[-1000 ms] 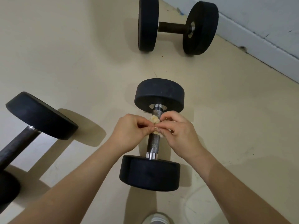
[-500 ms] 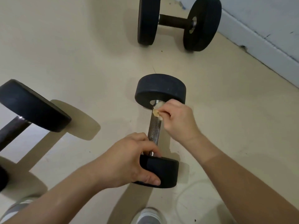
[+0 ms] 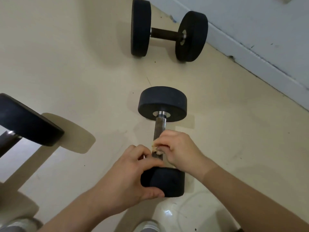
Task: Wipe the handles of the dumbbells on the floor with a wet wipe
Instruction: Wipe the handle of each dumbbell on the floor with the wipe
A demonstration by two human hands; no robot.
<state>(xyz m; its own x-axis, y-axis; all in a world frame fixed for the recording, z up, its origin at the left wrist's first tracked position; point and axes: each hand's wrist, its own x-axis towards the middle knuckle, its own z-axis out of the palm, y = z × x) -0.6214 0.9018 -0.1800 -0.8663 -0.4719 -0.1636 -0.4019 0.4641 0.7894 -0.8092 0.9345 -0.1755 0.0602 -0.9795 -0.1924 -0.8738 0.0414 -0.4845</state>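
Observation:
A black dumbbell (image 3: 162, 104) lies on the cream floor, its metal handle (image 3: 159, 129) pointing away from me. My left hand (image 3: 128, 178) grips its near weight head. My right hand (image 3: 180, 151) pinches a small, soiled, crumpled wet wipe (image 3: 154, 148) against the lower part of the handle. A second dumbbell (image 3: 168, 30) lies further off near the wall. A third, larger dumbbell (image 3: 25, 121) sits at the left edge, partly out of frame.
A pale wall with a baseboard (image 3: 250, 52) runs diagonally across the upper right. My shoes (image 3: 148, 226) show at the bottom edge. Open cream floor (image 3: 75, 56) lies between the dumbbells.
My right hand slid the wipe down the handle from the far head toward the near head. My left hand stays gripped on the near head. The view shifted slightly.

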